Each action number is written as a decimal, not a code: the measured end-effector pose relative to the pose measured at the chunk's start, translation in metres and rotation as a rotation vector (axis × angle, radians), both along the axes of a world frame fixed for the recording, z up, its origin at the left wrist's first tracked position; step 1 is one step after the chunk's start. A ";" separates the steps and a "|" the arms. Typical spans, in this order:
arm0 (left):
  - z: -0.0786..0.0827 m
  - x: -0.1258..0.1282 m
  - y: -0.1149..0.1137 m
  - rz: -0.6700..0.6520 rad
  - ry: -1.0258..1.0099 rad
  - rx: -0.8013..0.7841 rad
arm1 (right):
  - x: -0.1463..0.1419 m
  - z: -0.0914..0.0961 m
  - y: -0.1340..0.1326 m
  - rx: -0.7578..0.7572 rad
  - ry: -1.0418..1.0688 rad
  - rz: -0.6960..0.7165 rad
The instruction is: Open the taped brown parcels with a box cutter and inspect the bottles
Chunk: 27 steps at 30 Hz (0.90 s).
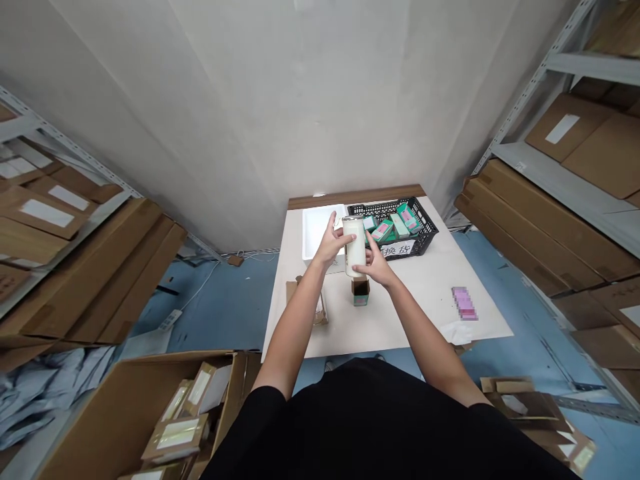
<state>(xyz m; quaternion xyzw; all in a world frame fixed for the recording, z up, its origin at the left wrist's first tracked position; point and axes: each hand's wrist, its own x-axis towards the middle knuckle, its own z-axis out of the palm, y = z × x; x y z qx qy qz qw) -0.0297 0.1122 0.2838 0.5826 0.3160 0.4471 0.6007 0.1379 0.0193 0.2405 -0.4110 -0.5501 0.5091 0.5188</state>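
Above the table, a white tumbler [355, 250] with a silvery rim is held upright between my two hands. My left hand [331, 244] grips it from the left, its thumb lying across the front. From the right, my right hand [376, 264] closes around the lower part. Just below stands a small green box [361, 297] with its top open and a dark inside. A torn-open brown carton [320, 312] lies by my left forearm, partly hidden behind it.
Behind the tumbler are a white tray [311, 230] and a black basket [425, 237] of green boxes. A blurred pink item [465, 304] lies on the table [400, 323] at the right. A large carton of parcels [95, 413] stands lower left; loaded shelves [580, 173] flank both sides.
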 end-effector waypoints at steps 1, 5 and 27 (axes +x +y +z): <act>0.000 0.001 -0.001 0.011 0.004 0.008 | 0.000 0.000 -0.001 0.004 -0.021 -0.040; -0.001 0.002 -0.003 0.051 0.052 0.050 | 0.000 -0.001 -0.006 0.038 -0.064 -0.113; 0.008 0.007 0.001 -0.028 0.050 0.064 | -0.003 -0.007 -0.012 0.060 -0.169 -0.232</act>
